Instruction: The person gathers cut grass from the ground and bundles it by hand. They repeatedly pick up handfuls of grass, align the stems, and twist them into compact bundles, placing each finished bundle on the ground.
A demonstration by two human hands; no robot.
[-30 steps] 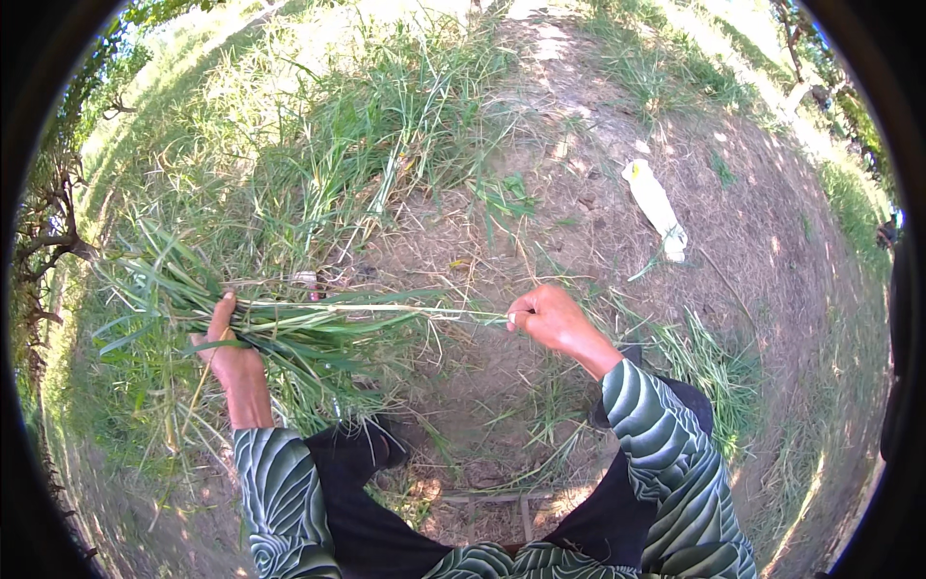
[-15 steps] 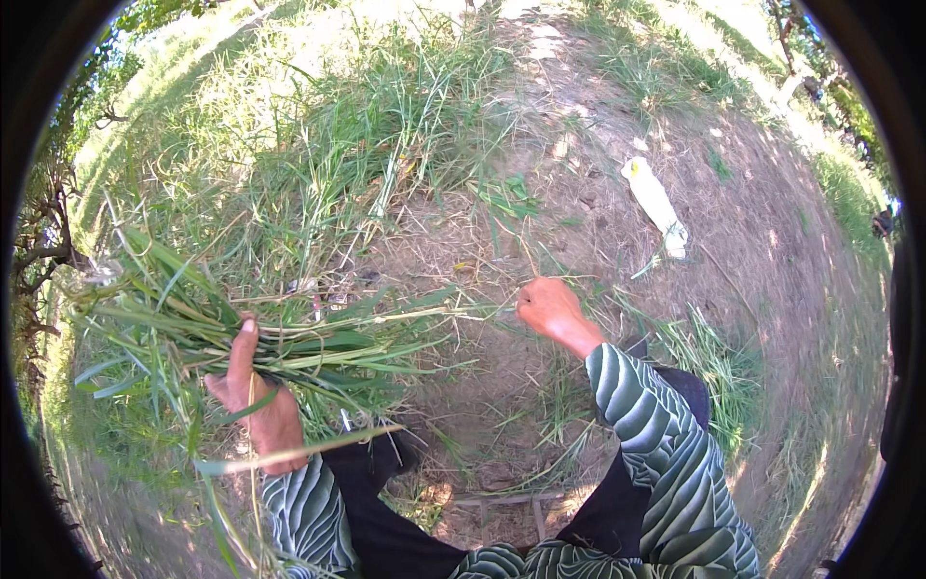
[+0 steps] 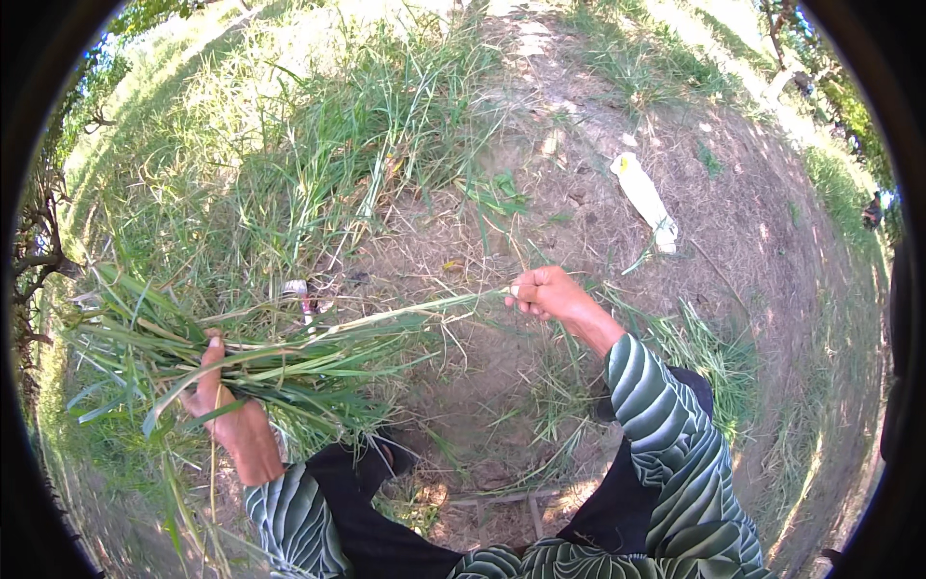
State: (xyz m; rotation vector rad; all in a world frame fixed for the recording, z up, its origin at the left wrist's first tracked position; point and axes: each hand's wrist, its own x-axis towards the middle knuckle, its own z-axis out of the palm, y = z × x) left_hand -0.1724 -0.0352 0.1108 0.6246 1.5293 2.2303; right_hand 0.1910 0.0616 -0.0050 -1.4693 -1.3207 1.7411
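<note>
My left hand (image 3: pixel 234 430) is wrapped round a loose bundle of long green grass blades (image 3: pixel 289 372) at the left, its thumb lying over the stems. Several pale and green stems (image 3: pixel 415 314) stretch out from the bundle toward the middle of the view. My right hand (image 3: pixel 548 297) pinches their far ends between thumb and bent fingers, just above a patch of bare soil (image 3: pixel 502 357). More cut grass (image 3: pixel 704 357) lies beside my right leg.
A crumpled white bag (image 3: pixel 643 201) lies on the dry dirt ahead. Taller grass (image 3: pixel 357 125) stands at the top left. A small pale object (image 3: pixel 295 290) sits beyond the bundle. A wooden frame (image 3: pixel 502 502) is between my legs. Tree branches (image 3: pixel 48 251) edge the left.
The bundle in my left hand dropped and swung right, then shifted back left. My right hand has risen slightly, so the pinched stems now slant up to it.
</note>
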